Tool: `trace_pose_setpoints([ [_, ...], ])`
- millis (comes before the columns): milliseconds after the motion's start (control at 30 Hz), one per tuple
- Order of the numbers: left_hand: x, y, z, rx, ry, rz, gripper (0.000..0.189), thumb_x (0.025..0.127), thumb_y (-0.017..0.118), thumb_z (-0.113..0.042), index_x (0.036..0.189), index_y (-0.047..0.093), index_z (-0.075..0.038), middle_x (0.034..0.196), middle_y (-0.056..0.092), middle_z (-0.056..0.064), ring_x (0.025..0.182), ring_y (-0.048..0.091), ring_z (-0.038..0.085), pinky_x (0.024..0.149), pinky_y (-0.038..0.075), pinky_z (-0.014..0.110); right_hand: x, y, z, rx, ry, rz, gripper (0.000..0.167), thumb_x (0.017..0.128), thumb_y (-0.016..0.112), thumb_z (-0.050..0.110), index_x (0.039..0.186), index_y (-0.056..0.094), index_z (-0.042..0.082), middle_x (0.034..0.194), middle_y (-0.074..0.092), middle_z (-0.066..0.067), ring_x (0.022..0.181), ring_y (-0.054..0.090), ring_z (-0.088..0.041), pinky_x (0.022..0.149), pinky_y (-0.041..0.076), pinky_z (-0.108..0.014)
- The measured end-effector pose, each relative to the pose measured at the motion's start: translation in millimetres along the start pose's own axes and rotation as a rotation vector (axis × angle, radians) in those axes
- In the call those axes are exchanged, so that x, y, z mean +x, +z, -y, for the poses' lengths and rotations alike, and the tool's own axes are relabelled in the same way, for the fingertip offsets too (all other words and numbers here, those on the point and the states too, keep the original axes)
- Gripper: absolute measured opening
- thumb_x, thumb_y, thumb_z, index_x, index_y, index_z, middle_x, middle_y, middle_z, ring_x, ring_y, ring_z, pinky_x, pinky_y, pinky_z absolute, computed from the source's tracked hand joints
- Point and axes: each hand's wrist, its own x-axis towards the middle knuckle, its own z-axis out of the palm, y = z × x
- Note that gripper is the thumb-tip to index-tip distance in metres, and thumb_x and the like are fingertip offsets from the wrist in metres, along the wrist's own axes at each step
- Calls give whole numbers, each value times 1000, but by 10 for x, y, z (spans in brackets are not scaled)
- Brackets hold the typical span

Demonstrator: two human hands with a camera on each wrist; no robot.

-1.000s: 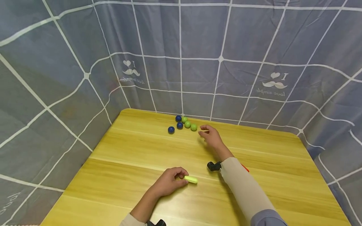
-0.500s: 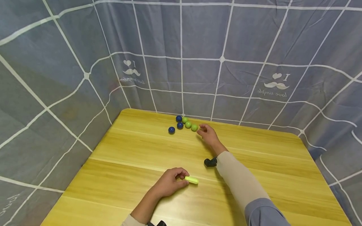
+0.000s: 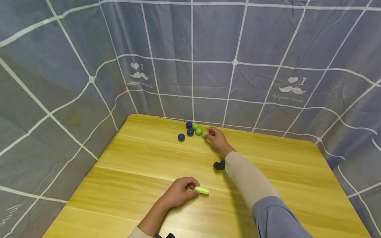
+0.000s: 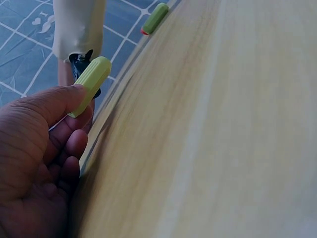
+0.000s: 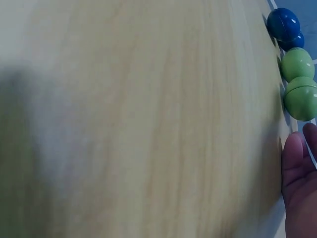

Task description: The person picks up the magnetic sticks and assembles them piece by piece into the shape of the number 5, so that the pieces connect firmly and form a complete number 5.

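Note:
My left hand [image 3: 180, 191] pinches a short yellow-green ribbed stick [image 3: 202, 190] between thumb and index finger, low over the table. In the left wrist view the stick [image 4: 92, 85] points up and away, and the other fingers curl below it. My right hand [image 3: 217, 138] reaches to the back of the table, thumb and fingers spread at the right side of the nearest green ball [image 3: 204, 134]. Its fingertips overlap the ball in the head view. In the right wrist view the fingertips lie just short of that green ball [image 5: 301, 99].
More balls sit left of the right hand: two green balls [image 3: 198, 131] and several dark blue ones [image 3: 181, 137]. A green stick with a red end [image 4: 155, 19] lies farther along the wooden table [image 3: 134, 165]. A grey checked curtain [image 3: 212, 79] hangs behind the table.
My right hand has moved left to the nearest green ball, its fingertips now overlapping it. The red piece beside the right sleeve is now hidden. My left hand keeps holding the stick in place.

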Motion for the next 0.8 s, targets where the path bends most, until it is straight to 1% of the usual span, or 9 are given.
trace_pose_setpoints([
  [67,-4,2,1,-4,-5,4,11,90,74,-27,100,70,-21,87,59,-8,81,52,10,74,44,28,14,11,-7,-23,-9,-6,45,99,63,20,141,52,8,141,51,-14,123,51,-31,101,43,-44],
  [200,-4,2,12,-7,3,3,11,90,75,-26,99,70,-21,85,59,-9,79,52,10,72,44,27,35,37,-38,-48,-20,-26,43,97,65,19,137,56,5,135,56,-15,119,52,-31,102,42,-44],
  [467,4,-3,40,16,20,-11,10,89,75,-25,98,70,-22,84,59,-10,77,52,8,71,44,26,39,62,-63,-16,-23,-73,38,97,64,16,133,60,4,127,61,-15,116,54,-30,100,43,-43],
  [667,1,-4,37,14,11,-11,11,89,75,-24,98,70,-21,84,59,-9,78,52,9,71,43,27,34,76,-55,11,-8,-69,37,97,64,14,132,59,2,122,61,-16,113,55,-30,98,44,-42],
  [800,-4,-17,27,19,9,-10,11,89,74,-25,99,70,-22,85,59,-9,79,52,9,73,44,27,39,90,-29,-22,-1,-61,41,96,66,18,133,58,4,123,61,-14,112,55,-29,98,44,-42],
])
